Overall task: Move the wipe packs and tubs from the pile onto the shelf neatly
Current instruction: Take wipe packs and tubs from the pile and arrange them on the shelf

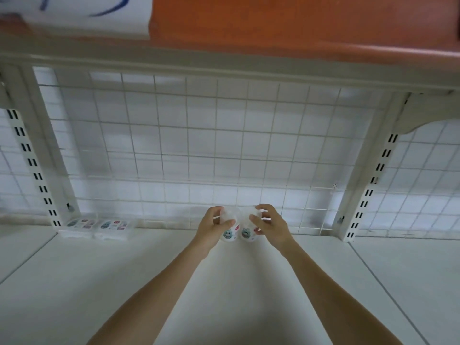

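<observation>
Two white wipe tubs stand touching at the shelf's (224, 282) centre back. The left hand (211, 226) grips the left tub (230, 232); the right hand (270, 224) grips the right tub (246, 232). Two wipe packs (98, 227) lie at nine o'clock, against the wire grid (199, 145).

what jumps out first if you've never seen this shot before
Two bare arms reach to the back of a white shelf, the left hand and right hand each gripping a small white tub, side by side. Two flat wipe packs sit at back left against the wire grid.
</observation>
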Demonstrator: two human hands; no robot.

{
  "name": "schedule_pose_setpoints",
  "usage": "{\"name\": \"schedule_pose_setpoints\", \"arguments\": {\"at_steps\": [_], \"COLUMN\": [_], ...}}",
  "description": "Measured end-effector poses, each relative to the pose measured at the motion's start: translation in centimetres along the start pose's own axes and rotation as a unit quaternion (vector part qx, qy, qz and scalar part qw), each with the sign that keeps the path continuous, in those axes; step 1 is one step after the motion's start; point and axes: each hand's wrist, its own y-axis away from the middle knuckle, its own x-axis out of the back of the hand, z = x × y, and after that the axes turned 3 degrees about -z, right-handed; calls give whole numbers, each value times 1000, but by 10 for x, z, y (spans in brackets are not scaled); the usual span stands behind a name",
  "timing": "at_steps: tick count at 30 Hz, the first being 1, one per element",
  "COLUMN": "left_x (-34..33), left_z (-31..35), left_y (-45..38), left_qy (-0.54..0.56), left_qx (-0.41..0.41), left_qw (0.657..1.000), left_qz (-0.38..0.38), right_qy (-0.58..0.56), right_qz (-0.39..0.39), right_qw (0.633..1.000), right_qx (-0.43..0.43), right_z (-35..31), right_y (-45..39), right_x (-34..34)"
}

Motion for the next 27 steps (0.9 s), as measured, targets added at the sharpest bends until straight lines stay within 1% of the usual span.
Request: {"name": "schedule_pose_setpoints", "arguments": {"at_steps": [3,6,9,13,17,19,20,21,23,24,25,27], "left_x": [-1,0,-1,-1,14,29,36,43,54,56,58,60], "left_z": [0,0,0,0,-2,-5,-7,-7,-7,-7,-5,-2], "left_y": [1,2,2,6,23,35,42,50,69,79,89,106], "left_qy": [-6,-29,-102,-145,-246,-317,-361,-411,-513,-547,-567,-588], "left_qx": [-3,6,-8,-22,-38,-69,-86,-105,-162,-190,-202,-215], "left_qw": [1000,1000,995,989,969,946,928,906,842,814,797,776], "left_qz": [10,5,11,9,13,2,-4,-12,-26,-38,-52,-71], "right_qy": [18,25,41,38,83,149,201,259,379,426,457,476], "right_qz": [4,3,-6,-14,7,19,19,13,-7,-15,-20,-26], "right_qw": [1000,1000,999,999,996,988,979,966,923,902,887,876], "right_qx": [0,-2,3,5,-34,-24,-8,14,56,67,69,71], "right_z": [2,1,-1,-2,-4,-8,-10,-11,-12,-12,-13,-13], "right_y": [0,1,5,13,29,45,54,65,85,95,106,129], "right_x": [-1,-3,-4,-6,-1,6,10,13,18,20,20,21]}}
